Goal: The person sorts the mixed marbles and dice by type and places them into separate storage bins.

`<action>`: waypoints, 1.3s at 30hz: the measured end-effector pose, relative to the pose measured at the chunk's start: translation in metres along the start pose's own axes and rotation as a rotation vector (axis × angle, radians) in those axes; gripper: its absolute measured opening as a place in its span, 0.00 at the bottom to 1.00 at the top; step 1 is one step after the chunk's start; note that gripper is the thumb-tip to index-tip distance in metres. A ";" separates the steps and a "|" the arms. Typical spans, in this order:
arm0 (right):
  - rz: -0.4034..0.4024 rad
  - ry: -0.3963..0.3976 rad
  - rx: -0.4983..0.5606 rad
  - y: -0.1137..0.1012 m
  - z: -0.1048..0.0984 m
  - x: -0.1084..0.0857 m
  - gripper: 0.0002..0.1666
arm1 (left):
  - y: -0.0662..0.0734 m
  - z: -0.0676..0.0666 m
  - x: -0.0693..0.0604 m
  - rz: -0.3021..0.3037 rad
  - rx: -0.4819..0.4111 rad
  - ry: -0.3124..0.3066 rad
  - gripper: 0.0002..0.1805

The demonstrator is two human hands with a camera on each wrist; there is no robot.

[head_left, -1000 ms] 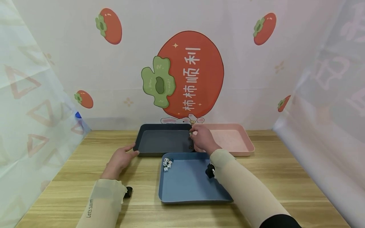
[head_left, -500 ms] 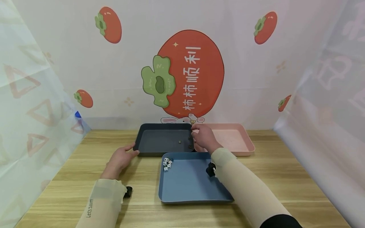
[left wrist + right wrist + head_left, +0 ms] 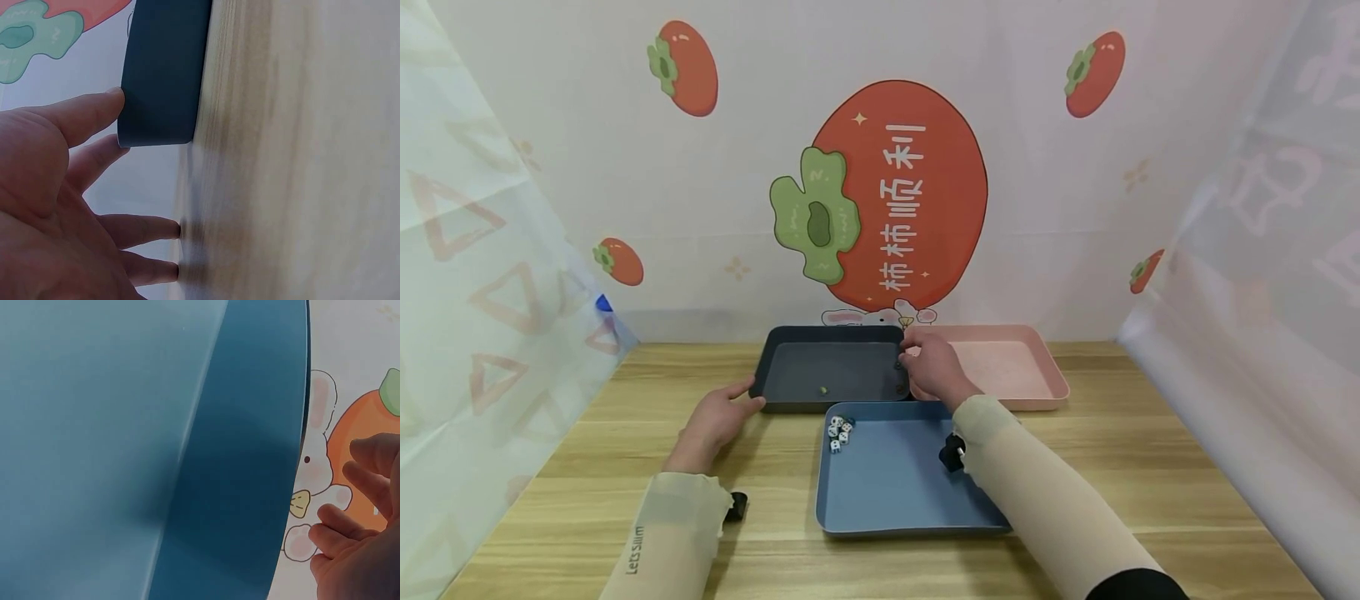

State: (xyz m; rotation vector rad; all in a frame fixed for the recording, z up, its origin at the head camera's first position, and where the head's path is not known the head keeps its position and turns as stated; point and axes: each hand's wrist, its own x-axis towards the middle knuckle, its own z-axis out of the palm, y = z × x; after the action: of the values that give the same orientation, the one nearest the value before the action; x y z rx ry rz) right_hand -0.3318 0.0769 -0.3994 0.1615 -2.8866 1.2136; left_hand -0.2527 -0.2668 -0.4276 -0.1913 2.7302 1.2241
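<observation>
My left hand (image 3: pixel 718 421) is at the left front corner of the dark tray (image 3: pixel 827 367). In the left wrist view, its thumb and one finger touch the corner's outside, fingers mostly straight. Over the border between the dark tray and the pink tray (image 3: pixel 1000 367) is my right hand (image 3: pixel 936 367). The right wrist view shows its fingers loosely bent, thumb and forefinger apart, with nothing seen between them. A small greenish die-like piece (image 3: pixel 823 390) lies near the dark tray's front wall. Another small dark piece (image 3: pixel 900 389) is by its right wall, partly in shadow.
In front of those two stands a blue tray (image 3: pixel 895 483), with several white dice (image 3: pixel 837 429) and a dark one in its back left corner. My right forearm crosses the blue tray's right side. A printed cloth (image 3: pixel 1030 275) hangs directly behind the back trays.
The small greenish piece has left my right fingers and moved leftward across the dark tray to near its front wall. Both hands have stayed almost in place.
</observation>
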 end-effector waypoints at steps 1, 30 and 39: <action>0.003 -0.002 0.005 0.000 0.001 -0.001 0.19 | 0.000 0.000 0.000 0.002 0.001 0.000 0.35; 0.020 -0.114 0.429 -0.016 0.011 -0.019 0.19 | 0.000 -0.002 0.000 0.001 0.008 -0.007 0.36; -0.317 -0.354 0.072 -0.021 0.027 -0.037 0.14 | 0.000 -0.001 0.001 0.000 0.014 -0.008 0.36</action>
State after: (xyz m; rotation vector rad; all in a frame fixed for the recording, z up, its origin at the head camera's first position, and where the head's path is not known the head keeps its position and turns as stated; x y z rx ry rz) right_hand -0.2920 0.0468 -0.4047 0.8819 -2.9302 1.3402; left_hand -0.2533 -0.2681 -0.4272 -0.1851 2.7310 1.2027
